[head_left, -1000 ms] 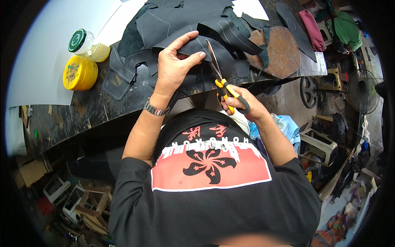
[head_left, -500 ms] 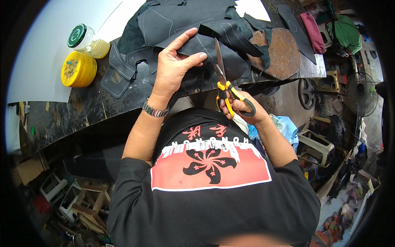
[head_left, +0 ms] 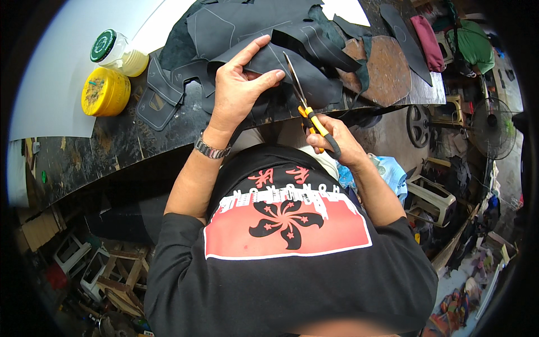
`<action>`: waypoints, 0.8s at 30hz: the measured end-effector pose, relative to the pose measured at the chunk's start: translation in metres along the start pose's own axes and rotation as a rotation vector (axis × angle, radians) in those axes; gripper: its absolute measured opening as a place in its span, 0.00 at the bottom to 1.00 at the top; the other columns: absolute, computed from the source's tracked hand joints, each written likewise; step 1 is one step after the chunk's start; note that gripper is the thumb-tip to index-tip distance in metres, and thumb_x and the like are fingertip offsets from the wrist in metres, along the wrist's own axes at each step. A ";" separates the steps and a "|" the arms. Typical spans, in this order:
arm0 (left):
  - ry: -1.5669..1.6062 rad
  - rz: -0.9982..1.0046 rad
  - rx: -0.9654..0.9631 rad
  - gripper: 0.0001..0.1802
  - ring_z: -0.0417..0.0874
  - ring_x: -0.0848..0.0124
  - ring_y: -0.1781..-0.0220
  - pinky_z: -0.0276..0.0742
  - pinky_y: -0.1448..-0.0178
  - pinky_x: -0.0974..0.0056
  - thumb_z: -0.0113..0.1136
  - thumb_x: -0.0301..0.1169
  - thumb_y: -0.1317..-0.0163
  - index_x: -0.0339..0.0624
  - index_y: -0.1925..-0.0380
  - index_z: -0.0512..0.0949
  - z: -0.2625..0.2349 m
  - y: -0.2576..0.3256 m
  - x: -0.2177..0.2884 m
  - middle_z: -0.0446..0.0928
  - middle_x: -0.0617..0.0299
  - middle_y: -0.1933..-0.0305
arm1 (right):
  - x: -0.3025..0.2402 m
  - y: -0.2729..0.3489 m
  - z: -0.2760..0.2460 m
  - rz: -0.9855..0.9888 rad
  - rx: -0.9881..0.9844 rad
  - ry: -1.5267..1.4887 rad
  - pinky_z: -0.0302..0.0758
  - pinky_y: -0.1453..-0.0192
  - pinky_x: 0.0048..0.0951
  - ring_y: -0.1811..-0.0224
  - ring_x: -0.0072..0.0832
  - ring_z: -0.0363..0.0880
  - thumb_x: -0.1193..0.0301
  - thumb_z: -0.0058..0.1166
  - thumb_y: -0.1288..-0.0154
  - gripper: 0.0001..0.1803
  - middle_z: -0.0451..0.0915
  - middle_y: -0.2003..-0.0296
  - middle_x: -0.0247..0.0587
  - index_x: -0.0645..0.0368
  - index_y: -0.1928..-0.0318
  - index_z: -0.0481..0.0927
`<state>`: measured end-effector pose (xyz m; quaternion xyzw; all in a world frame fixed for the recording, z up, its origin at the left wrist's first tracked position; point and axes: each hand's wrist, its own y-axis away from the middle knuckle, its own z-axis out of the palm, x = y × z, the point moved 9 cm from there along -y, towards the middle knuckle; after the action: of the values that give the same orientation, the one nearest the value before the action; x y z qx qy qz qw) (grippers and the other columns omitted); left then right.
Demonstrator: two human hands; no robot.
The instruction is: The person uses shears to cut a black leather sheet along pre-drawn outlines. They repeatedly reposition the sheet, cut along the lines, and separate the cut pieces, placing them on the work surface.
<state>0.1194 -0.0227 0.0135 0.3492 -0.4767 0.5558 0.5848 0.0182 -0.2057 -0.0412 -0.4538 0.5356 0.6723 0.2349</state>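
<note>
My left hand (head_left: 238,90) holds a sheet of black leather (head_left: 314,84) near the table's front edge, thumb and forefinger spread over it, the other fingers hidden. Pale lines are drawn on the leather. In my right hand (head_left: 339,140) is a pair of scissors (head_left: 311,121) with yellow and black handles. Their blades, nearly together, point up and away across the leather, right of my left thumb. More black leather (head_left: 216,28) lies heaped behind, also marked with pale outlines. Cut black pieces (head_left: 157,106) rest to the left of my left hand.
A yellow tub (head_left: 106,92) and a glass jar with a green lid (head_left: 115,53) stand on the dark worktable (head_left: 112,160) at left. At right lie a round-ended wooden board (head_left: 387,73) and a maroon roll (head_left: 426,45). A fan (head_left: 491,126) and stools (head_left: 429,199) stand beyond.
The scissors have closed from a wider spread, and my right fingers have drawn together on the handles. My left hand stays almost in place on the leather.
</note>
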 end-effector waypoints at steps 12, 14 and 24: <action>-0.039 0.046 -0.005 0.34 0.85 0.73 0.57 0.86 0.52 0.69 0.69 0.17 0.47 0.35 0.37 0.70 -0.001 0.000 0.013 0.79 0.55 0.49 | -0.005 0.007 0.002 0.007 0.017 -0.044 0.63 0.81 0.14 0.82 0.10 0.66 0.61 0.72 0.46 0.18 0.70 0.81 0.24 0.58 0.68 0.76; -0.034 0.048 -0.009 0.35 0.85 0.73 0.57 0.86 0.52 0.69 0.69 0.17 0.47 0.35 0.37 0.70 -0.001 -0.001 0.013 0.79 0.55 0.49 | -0.006 0.009 0.001 0.009 0.020 -0.028 0.63 0.82 0.14 0.84 0.10 0.66 0.62 0.72 0.46 0.17 0.70 0.82 0.24 0.58 0.69 0.76; -0.128 0.098 -0.002 0.33 0.85 0.73 0.55 0.85 0.53 0.70 0.68 0.19 0.44 0.35 0.37 0.71 -0.005 -0.002 0.013 0.80 0.55 0.49 | -0.003 0.012 0.000 0.002 0.062 0.035 0.60 0.85 0.15 0.87 0.10 0.65 0.63 0.74 0.47 0.17 0.70 0.85 0.24 0.58 0.74 0.77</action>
<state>0.1216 -0.0138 0.0247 0.3597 -0.5303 0.5597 0.5254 0.0097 -0.2090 -0.0324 -0.4573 0.5607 0.6476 0.2389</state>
